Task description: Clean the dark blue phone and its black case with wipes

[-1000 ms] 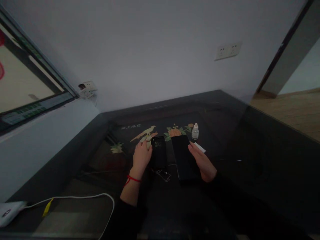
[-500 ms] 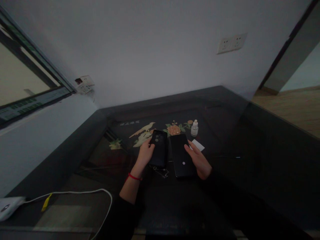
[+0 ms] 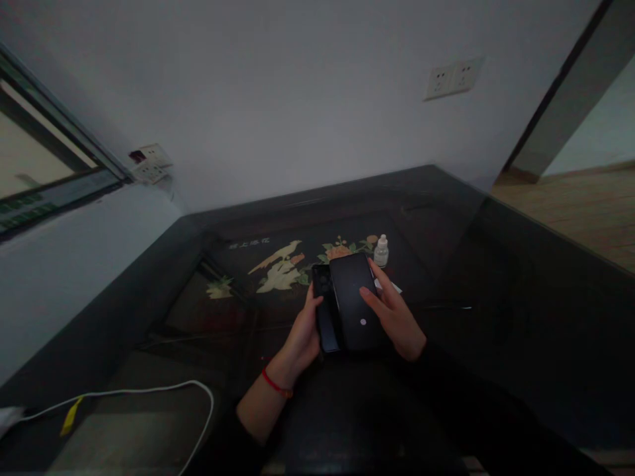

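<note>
Over the dark, glossy worktop (image 3: 446, 231), the left hand (image 3: 301, 334) curls round a shiny black phone-shaped slab (image 3: 327, 325). The right hand (image 3: 399, 324) grips a matte black rectangular slab (image 3: 351, 291), overlapping it between them, long axes nearly parallel, pointing away from the person.

A dark, glossy tabletop (image 3: 436, 264) decorated with a pale bird (image 3: 280, 274) and pink flower (image 3: 338, 252) sits against a plain whitish wall (image 3: 297, 99) in what appears to be a home, with brown wood-look flooring (image 3: 575, 205) and a dark-framed window (image 3: 44, 149) at opposite sides.
</note>
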`<state>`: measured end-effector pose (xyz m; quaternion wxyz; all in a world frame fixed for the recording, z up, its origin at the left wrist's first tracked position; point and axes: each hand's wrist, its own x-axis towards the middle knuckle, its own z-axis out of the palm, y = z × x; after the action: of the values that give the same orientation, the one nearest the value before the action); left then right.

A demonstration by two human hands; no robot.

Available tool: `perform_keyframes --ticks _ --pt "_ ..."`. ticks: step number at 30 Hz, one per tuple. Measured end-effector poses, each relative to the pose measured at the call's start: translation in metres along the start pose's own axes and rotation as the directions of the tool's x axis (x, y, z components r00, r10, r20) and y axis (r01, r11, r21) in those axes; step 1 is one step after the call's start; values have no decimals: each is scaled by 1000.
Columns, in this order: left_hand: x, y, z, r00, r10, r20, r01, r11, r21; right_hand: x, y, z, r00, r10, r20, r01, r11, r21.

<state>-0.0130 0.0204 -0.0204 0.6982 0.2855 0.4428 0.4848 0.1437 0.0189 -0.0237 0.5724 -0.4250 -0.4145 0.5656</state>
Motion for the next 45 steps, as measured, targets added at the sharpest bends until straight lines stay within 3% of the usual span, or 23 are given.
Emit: perform_keyframes --ticks 9,15,18,22,33,39,45 --pt "-12 -23 13 996 -24 81 29 997 -65 -1 3 -1 996 -75 45 81 981 -177" --pt "-15 -24 16 998 66 20 -67 997 41 -3 4 2 995 -68 76 80 984 -159" --pt "-17 -22 17 996 91 14 -91 996 2 -4 5 4 992 -92 91 107 979 -175" --pt "-20 -21 19 994 107 14 -107 994 -32 -7 8 9 985 -143 101 160 967 -196" --pt "-18 -25 18 992 111 -51 -107 991 79 -5 14 14 977 -166 133 200 933 -301" --pt "-21 -25 20 983 172 -65 -170 985 40 -7 -3 5 985 -107 137 164 828 -535" --pt "-21 -28 20 971 238 -33 -236 970 59 -7 -4 0 981 -150 122 193 736 -649"
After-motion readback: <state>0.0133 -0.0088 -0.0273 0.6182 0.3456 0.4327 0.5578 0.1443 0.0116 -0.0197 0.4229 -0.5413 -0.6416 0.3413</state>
